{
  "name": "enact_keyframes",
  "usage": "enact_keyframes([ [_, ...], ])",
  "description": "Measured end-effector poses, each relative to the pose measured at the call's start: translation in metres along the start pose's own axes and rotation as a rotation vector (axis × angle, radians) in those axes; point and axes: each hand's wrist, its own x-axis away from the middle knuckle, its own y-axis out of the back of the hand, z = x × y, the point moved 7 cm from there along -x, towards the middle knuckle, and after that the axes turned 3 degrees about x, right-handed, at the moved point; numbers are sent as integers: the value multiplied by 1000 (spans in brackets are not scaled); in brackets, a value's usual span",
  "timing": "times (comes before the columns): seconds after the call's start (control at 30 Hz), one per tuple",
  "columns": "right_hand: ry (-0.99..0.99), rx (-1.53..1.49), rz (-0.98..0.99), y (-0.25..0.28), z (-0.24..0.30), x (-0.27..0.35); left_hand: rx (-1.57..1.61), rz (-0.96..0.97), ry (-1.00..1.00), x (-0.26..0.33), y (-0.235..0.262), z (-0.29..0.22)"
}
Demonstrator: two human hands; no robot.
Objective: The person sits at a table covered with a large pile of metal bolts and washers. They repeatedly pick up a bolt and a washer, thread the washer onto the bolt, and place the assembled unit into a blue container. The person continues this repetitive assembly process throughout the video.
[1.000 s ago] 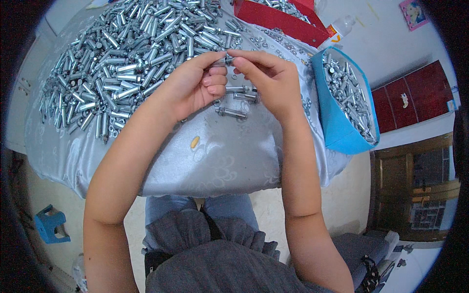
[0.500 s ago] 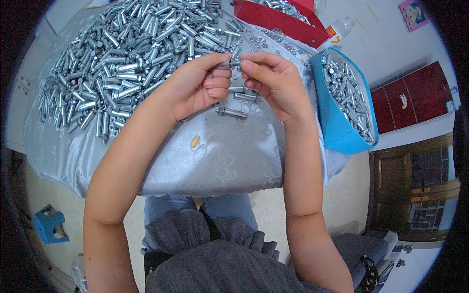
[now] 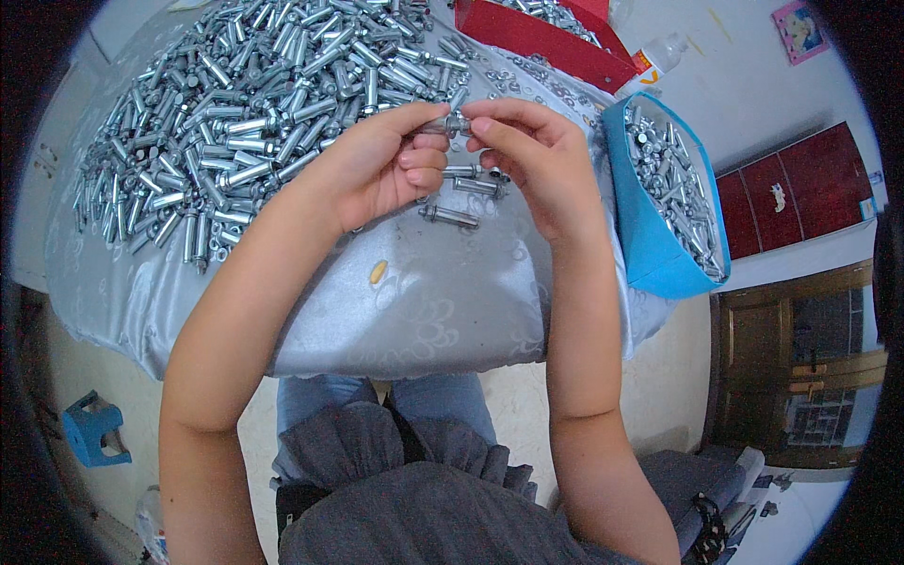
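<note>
Between my two hands is a silver expansion bolt (image 3: 455,124), held level above the table. My left hand (image 3: 384,171) is closed around its sleeve, with the thumb on top and fingers curled under. At the bolt's other end, my right hand (image 3: 539,158) pinches with thumb and forefinger; whether a separate nut or washer is in that pinch is too small to tell. Several loose expansion bolts (image 3: 450,217) lie on the cloth just below the hands. To the left spreads a large heap of similar bolts (image 3: 250,127).
A blue fabric bin (image 3: 659,271) full of bolts stands at the table's right edge. Behind it are a red box (image 3: 551,45), scattered washers (image 3: 563,91) and a clear bottle (image 3: 662,55). A small yellow piece (image 3: 378,272) lies on the silvery tablecloth (image 3: 424,325).
The right fingertips have shifted slightly on the bolt's end, and a little more metal shows between the hands. My left hand keeps its grip almost unmoved.
</note>
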Motion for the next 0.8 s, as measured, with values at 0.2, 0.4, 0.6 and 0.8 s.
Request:
enact_keyframes([
  [0.2,181,88,-35,-7,17,6,37,24,12,-1,-1,-1],
  [0.4,215,155,-47,-7,15,5,49,51,-5,0,-4,-3],
  [0.6,334,471,-68,-9,13,4,30,-8,-45,0,2,-9],
  [0.8,21,976,203,-19,-8,8,91,-49,-141,5,3,-25],
])
